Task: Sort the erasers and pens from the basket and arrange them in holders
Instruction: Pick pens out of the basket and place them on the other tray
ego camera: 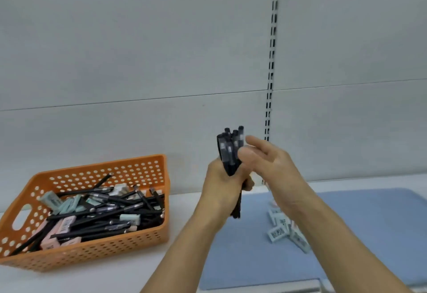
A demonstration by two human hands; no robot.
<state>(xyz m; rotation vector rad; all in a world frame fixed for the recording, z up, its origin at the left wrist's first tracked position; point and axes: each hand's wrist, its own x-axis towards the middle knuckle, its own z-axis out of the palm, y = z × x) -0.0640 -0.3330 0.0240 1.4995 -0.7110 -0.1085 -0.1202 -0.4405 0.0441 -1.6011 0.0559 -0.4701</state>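
Note:
My left hand [221,186] grips a bundle of several black pens [230,151] upright above the blue mat, caps up. My right hand [270,167] is beside the bundle with its fingers fairly straight, its fingertips touching the pens' upper part. The orange perforated basket [92,253] stands at the left, holding many black pens [111,209] mixed with pale green and pink erasers [61,225]. A few pale blue erasers [280,231] lie on the mat, partly hidden behind my right forearm. No holder is in view.
A blue mat [369,235] covers the right part of the white shelf [115,281]. Behind stands a grey back panel with a slotted vertical rail [271,61].

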